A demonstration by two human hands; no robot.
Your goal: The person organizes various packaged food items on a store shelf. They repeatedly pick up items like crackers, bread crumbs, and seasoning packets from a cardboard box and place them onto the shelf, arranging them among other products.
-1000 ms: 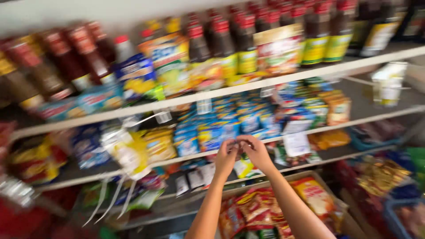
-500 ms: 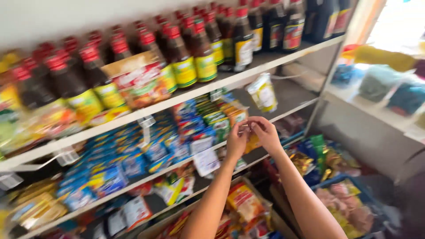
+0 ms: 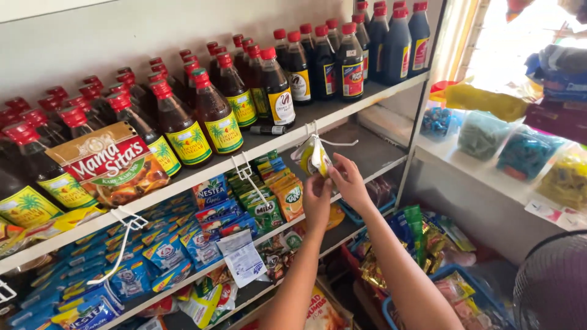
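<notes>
Three white shelves (image 3: pixel 342 113) carry the stock, largest things on top: dark sauce bottles (image 3: pixel 318 64) with red caps stand in rows on the upper shelf, yellow-labelled ones (image 3: pixel 221 116) to the left of them, and a red-and-tan carton (image 3: pixel 109 164) sits at that shelf's front edge; the middle shelf holds blue sachets (image 3: pixel 165 250) and green and orange drink packets (image 3: pixel 275 195) packed upright; clear tubs (image 3: pixel 483 134) of blue and green sweets stand on a ledge to the right; a blue basket (image 3: pixel 428 293) of foil packets lies low at the right; the back of the middle shelf beyond the hands is bare. A small yellow-and-white sachet (image 3: pixel 316 157) hangs from a white wire hook (image 3: pixel 321 137) at the upper shelf's edge; the left hand (image 3: pixel 318 201) pinches its lower end, fingers together on it, while the right hand (image 3: pixel 350 183) touches its right side, fingers closed about it.
</notes>
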